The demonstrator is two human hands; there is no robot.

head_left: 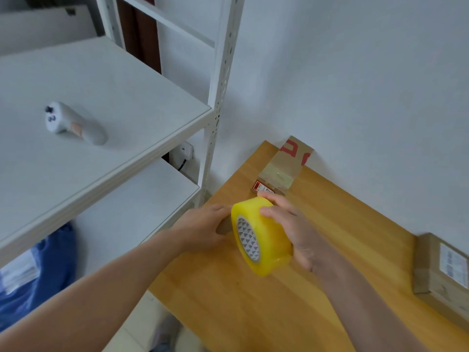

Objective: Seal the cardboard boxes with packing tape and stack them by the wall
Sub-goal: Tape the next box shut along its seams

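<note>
Head view shows the right hand [302, 235] with its grip clenched round the packing tape roll [258, 240], held on edge above the counter [253, 313] with the core facing the wearer, likely so tape can be drawn off sideways; the left hand [203, 229] meets the roll's rim at 9 o'clock, fingers bent as if hunting the loose end, though whether its grip pinches anything I cannot tell; a small box [284, 168], tape already across its top, lies against the wall [355, 72] at 12 o'clock of the roll; a second box [441, 270] sits by the wall at 3 o'clock, well apart; neither is stacked yet.
</note>
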